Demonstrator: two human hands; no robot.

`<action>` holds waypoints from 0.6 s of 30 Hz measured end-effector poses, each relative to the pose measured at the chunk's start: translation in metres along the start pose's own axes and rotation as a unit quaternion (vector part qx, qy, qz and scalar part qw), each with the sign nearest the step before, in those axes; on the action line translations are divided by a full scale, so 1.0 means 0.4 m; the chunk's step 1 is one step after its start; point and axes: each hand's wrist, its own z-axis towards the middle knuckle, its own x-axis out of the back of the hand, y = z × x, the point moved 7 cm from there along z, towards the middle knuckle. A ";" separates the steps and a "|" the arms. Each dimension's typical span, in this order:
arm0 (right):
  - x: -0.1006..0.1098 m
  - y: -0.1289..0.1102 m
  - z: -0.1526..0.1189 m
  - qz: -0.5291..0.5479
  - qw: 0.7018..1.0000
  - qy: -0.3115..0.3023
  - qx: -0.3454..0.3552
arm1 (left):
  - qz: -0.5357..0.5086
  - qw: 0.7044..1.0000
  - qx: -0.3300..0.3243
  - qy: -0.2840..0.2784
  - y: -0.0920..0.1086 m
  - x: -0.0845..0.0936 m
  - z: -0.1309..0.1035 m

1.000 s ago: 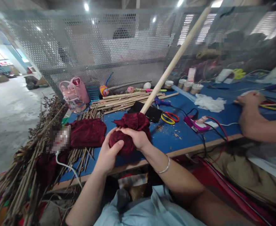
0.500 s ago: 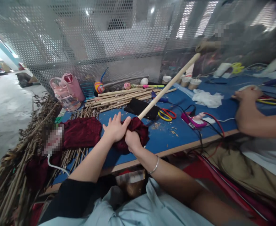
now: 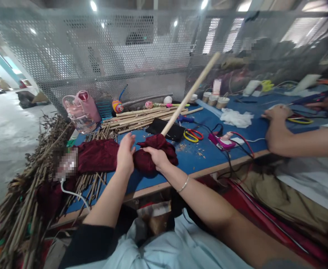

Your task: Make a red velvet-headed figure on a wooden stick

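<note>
A dark red cloth bundle [image 3: 145, 162] is gathered around the lower end of a pale wooden stick [image 3: 191, 91], which slants up to the right. My right hand [image 3: 158, 158] is closed on the near side of this bundle, thumb on top. Just left of it, my left hand [image 3: 125, 155] is held upright with fingers stretched, apart from the bundle and holding nothing. Behind the left hand, a flat piece of dark red cloth [image 3: 98, 156] lies on the blue table [image 3: 190, 164]. The stick's lower end is hidden in the cloth.
Red-and-yellow scissors [image 3: 191, 135], a black cloth [image 3: 164, 129], a blue glue gun [image 3: 186, 118] and a purple power strip [image 3: 222, 142] lie rightward. Wooden sticks [image 3: 141, 121] and a pink bag [image 3: 82, 108] are behind. Dry stalks [image 3: 24, 179] lean left. A co-worker's arm [image 3: 295, 138] rests at right.
My left hand has lifted off the bundle and moved a little left, turning on edge. My right hand stays on the cloth. The camera view has tilted up slightly.
</note>
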 end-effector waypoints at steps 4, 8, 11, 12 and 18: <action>-0.008 -0.056 -0.026 0.069 0.998 -0.012 -0.001 | -0.170 0.983 -0.070 -0.028 0.001 0.022 -0.088; -0.039 -0.095 -0.050 0.089 0.996 -0.018 0.016 | -0.080 0.986 -0.126 -0.067 0.036 -0.016 -0.172; -0.049 -0.103 -0.044 0.088 0.996 -0.008 0.026 | -0.044 0.988 -0.143 -0.019 0.069 -0.014 -0.169; -0.046 -0.104 -0.041 0.086 0.996 -0.004 0.029 | -0.043 0.988 -0.148 -0.020 0.078 -0.012 -0.161; -0.016 -0.097 -0.050 -0.046 0.996 -0.069 0.044 | -0.021 0.963 -0.009 -0.267 0.058 -0.014 -0.116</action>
